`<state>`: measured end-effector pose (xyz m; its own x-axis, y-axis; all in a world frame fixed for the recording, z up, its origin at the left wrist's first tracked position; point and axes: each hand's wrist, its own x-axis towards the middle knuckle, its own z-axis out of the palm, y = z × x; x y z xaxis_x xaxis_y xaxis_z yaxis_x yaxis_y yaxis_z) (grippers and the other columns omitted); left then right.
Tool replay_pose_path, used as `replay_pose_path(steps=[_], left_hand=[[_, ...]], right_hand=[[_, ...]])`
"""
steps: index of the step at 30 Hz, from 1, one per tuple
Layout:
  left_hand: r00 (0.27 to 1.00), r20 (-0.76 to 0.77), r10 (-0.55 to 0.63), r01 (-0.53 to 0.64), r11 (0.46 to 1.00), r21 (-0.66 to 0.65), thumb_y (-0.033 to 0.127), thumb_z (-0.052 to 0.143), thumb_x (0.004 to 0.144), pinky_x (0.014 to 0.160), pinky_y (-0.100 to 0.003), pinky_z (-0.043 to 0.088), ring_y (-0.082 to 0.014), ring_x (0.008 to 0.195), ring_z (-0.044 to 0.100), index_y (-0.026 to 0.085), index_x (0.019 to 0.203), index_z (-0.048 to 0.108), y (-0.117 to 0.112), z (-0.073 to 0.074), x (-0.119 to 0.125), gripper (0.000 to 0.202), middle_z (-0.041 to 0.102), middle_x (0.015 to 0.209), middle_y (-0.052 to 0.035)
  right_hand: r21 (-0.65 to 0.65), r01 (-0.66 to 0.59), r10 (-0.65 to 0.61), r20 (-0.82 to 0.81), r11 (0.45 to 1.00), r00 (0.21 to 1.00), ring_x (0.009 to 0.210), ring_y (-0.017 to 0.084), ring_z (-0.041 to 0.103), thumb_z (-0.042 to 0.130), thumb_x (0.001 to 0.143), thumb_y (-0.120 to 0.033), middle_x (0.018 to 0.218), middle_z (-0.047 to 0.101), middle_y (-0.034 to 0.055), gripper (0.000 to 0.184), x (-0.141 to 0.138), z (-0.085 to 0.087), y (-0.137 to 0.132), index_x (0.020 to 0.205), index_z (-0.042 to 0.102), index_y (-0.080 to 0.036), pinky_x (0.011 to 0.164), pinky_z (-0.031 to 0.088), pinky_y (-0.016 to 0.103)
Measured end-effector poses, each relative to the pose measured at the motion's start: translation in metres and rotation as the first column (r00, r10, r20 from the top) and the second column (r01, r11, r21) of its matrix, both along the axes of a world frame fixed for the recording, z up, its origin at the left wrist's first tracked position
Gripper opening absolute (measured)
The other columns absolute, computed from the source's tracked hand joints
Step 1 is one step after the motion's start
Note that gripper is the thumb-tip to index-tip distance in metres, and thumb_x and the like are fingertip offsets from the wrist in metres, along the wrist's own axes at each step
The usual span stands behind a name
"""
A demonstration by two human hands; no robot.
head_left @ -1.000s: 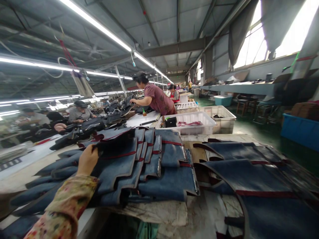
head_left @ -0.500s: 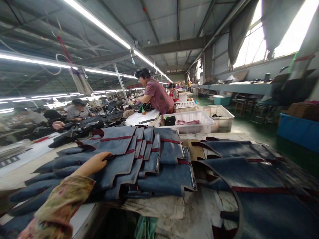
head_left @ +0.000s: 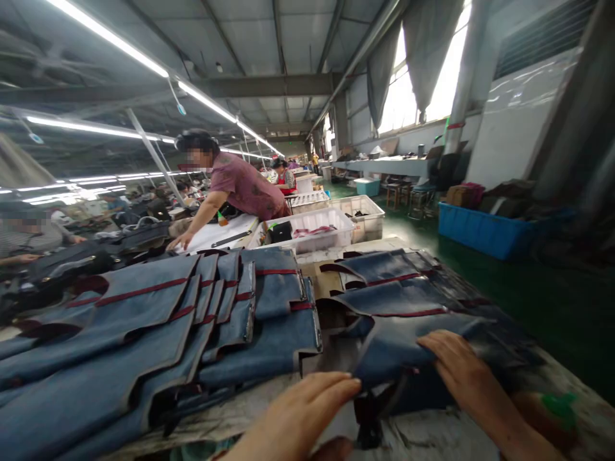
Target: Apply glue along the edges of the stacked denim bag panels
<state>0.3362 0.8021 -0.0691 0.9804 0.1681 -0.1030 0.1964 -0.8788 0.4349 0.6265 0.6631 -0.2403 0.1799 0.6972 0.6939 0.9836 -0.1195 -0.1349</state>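
Observation:
Blue leather-like panels with dark red strips and grey edging lie in two piles. My left hand (head_left: 307, 410) is at the near left edge of the right pile (head_left: 398, 301), fingers stretched out and thumb apart. Its fingertips are by the edge of the nearest blue panel (head_left: 394, 349); whether they touch it I cannot tell. My right hand (head_left: 461, 371) lies with fingers extended on the right part of that panel. Further left, the overlapping left pile (head_left: 144, 320) is spread out with no hand on it.
A co-worker (head_left: 245, 186) leans over a white table behind the piles. White plastic bins (head_left: 331, 234) stand beyond, and a blue bin (head_left: 480, 230) sits on the green floor at right. A green-topped object (head_left: 560, 406) is near my right forearm.
The view has turned right. My left hand has left the left pile and come to the right one, where my right hand now shows. The co-worker's arm has reached down to the white table.

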Motion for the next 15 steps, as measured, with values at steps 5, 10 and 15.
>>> replay_pose_path(steps=[5, 10, 15], left_hand=[[0.992, 0.056, 0.11, -0.109, 0.994, -0.016, 0.04, 0.06, 0.074, 0.113, -0.051, 0.018, -0.0297, 0.137, 0.018, 0.023, 0.144, 0.019, -0.03, -0.057, 0.072, 0.083, 0.018, 0.15, -0.0071], [0.937, 0.187, 0.295, -0.276, 0.953, -0.125, 0.02, 0.047, 0.076, 0.094, -0.041, 0.045, -0.0262, 0.108, 0.055, 0.022, 0.132, 0.041, -0.019, -0.101, 0.099, 0.056, 0.058, 0.12, -0.0116], [0.821, 0.385, 0.421, -0.328, 0.9, -0.286, 0.028, 0.043, 0.086, 0.068, -0.029, 0.045, -0.0179, 0.08, 0.06, 0.023, 0.098, 0.06, -0.012, -0.055, 0.076, 0.021, 0.065, 0.087, -0.0041]], right_hand=[[0.014, -0.189, 0.185, 0.143, 0.982, 0.972, 0.102, 0.02, 0.052, 0.032, 0.088, -0.009, 0.102, 0.059, 0.0062, 0.034, -0.055, 0.063, 0.011, 0.111, 0.056, -0.017, 0.087, 0.048, 0.035], [0.075, -0.252, 0.24, 0.14, 0.965, 0.961, 0.11, 0.019, 0.051, 0.038, 0.09, -0.014, 0.115, 0.057, 0.0057, 0.033, -0.068, 0.064, 0.001, 0.118, 0.054, -0.018, 0.092, 0.048, 0.03], [-0.046, -0.328, 0.318, -0.153, 0.944, 0.936, 0.094, 0.021, 0.062, 0.043, 0.09, -0.031, 0.107, 0.064, -0.0007, 0.027, -0.045, -0.012, -0.027, 0.107, 0.065, -0.032, 0.081, 0.056, 0.028]])
